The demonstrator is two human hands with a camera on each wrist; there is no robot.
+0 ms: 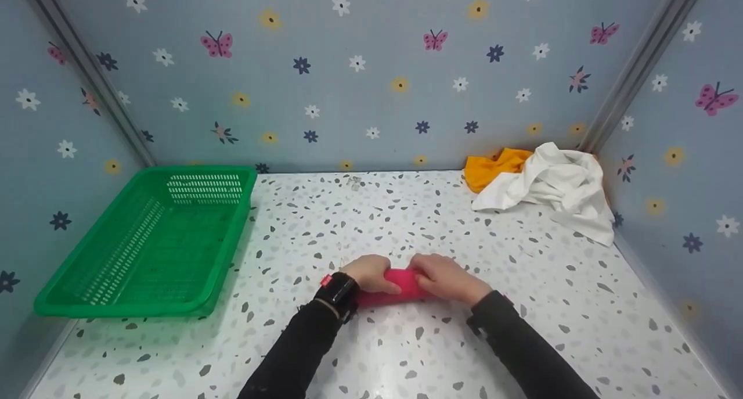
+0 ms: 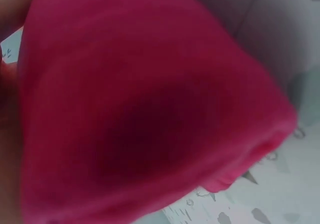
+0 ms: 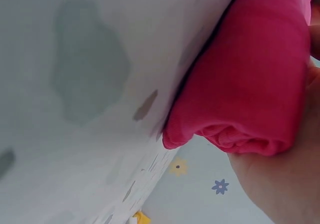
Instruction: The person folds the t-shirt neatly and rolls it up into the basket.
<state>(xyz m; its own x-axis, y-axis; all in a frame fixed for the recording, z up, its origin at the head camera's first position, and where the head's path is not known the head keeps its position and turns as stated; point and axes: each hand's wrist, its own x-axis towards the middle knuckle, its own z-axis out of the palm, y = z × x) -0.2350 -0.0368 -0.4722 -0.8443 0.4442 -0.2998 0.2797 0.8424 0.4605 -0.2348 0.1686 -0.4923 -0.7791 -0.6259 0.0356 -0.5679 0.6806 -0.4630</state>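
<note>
A rolled pink cloth (image 1: 400,283) lies crosswise near the middle of the speckled table, with both hands on it. My left hand (image 1: 370,273) grips its left part, thumb along the near side. Close beside it, my right hand (image 1: 447,276) grips the right part, fingers bent over the top. In the right wrist view the roll's end (image 3: 240,139) shows layered folds, and the roll lies against the table surface. The left wrist view is filled by the pink fabric (image 2: 150,99), its loose lower edge hanging over the table.
A green plastic basket (image 1: 223,265) with slotted sides stands at the left. In the back right corner lie a crumpled white cloth (image 1: 560,181) and an orange cloth (image 1: 490,169). Flower-patterned walls (image 1: 371,97) enclose the table (image 1: 325,213) on the left, back and right.
</note>
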